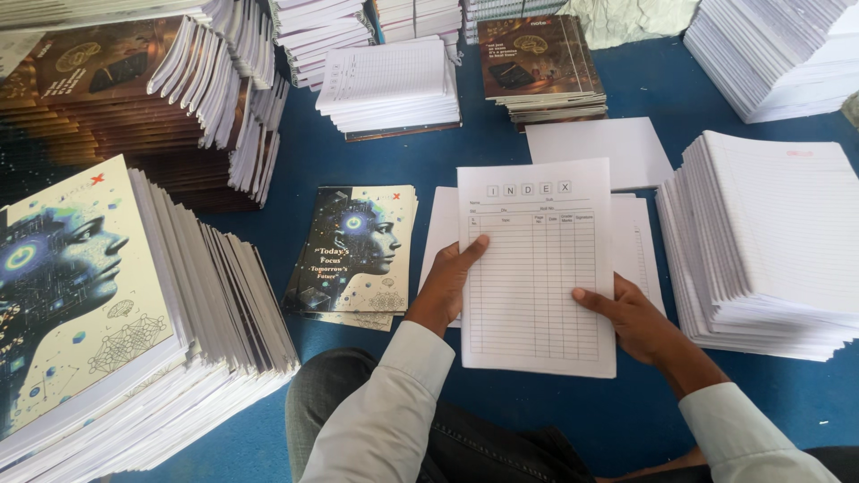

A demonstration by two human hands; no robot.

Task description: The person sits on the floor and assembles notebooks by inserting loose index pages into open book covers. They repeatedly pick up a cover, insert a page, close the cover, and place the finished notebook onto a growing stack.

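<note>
Both my hands hold up a white sheet printed with a ruled table (535, 268). My left hand (447, 284) grips its left edge with the thumb on top. My right hand (632, 313) grips the right edge lower down. Under the sheet lies a low pile of similar white sheets (641, 241) on the blue floor cloth. A thin pile of illustrated notebook covers (356, 252) lies just left of my left hand.
A tall stack of ruled paper blocks (769, 241) stands at the right. A leaning stack of covered notebooks (116, 313) fills the left. More brown-covered stacks (541, 67), white paper stacks (389, 85) and a loose white sheet (599, 148) lie further back. My knees are below.
</note>
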